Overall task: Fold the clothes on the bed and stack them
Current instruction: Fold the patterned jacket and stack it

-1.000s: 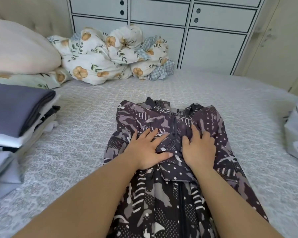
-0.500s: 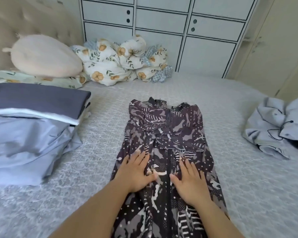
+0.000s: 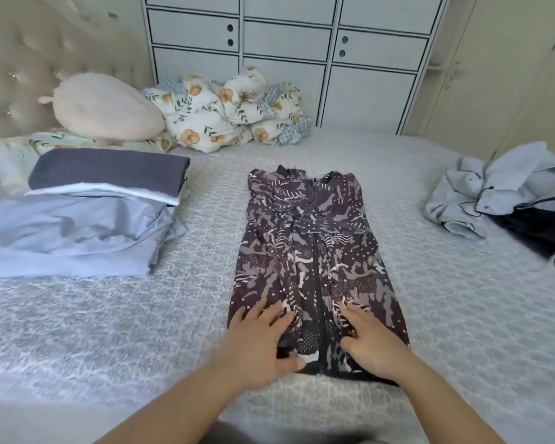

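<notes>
Grey patterned bedspread (image 3: 430, 299) carrying the work, with white cabinet doors (image 3: 366, 91) behind the far edge. Left hand (image 3: 260, 347) and right hand (image 3: 370, 347) rest on the near hem of the dark patterned zip garment (image 3: 311, 251), fingers (image 3: 271, 315) nearly straight and spread, pressing flat; neither hand grasps the cloth, though the left thumb appears to sit at the hem. The garment lies lengthwise at mid-bed, sleeves folded inward, zip running down its centre.

Likely risks: lifting the hem for the next fold could let the loose sleeves slip out of the bundle; the raised zip may make the fold bulge or lie skewed.

Toward the left edge, a stack of folded clothes (image 3: 87, 219) sits well apart; its lower pale-blue layers sag and may tip under another piece. Near the right edge, unfolded clothes (image 3: 494, 193) wait. Pillows (image 3: 109, 107) and a floral quilt (image 3: 225, 123) occupy the head end. Nothing lies between garment and stack.
</notes>
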